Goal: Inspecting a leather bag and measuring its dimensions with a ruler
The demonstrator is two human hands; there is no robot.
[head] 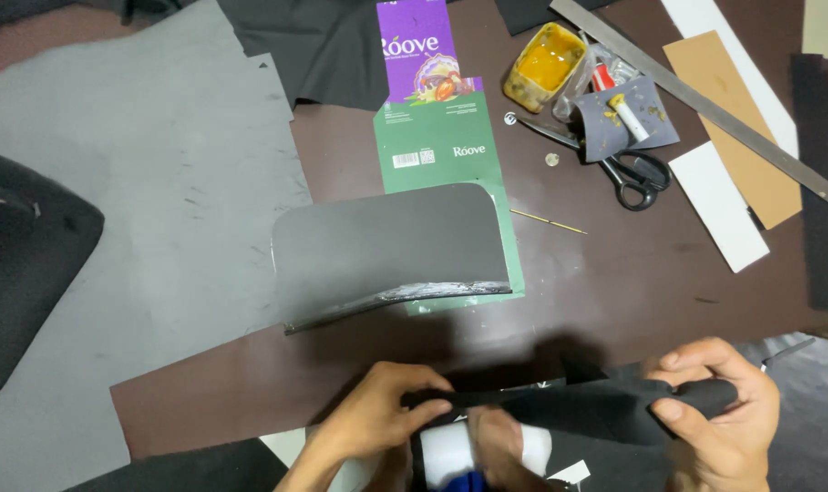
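Both hands, left hand and right hand, pinch a black strip taut at six o'clock, keeping it flat below the grey panel.

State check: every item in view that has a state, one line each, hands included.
left hand: grip shut on black strip
right hand: grip shut on black strip
black strip: held stretched between both hands
grey sheet: flat on flattened green carton, near edge lifted
scissors: closed, lying flat
yellow glue tub: open, no lid
metal ruler: flat, diagonal
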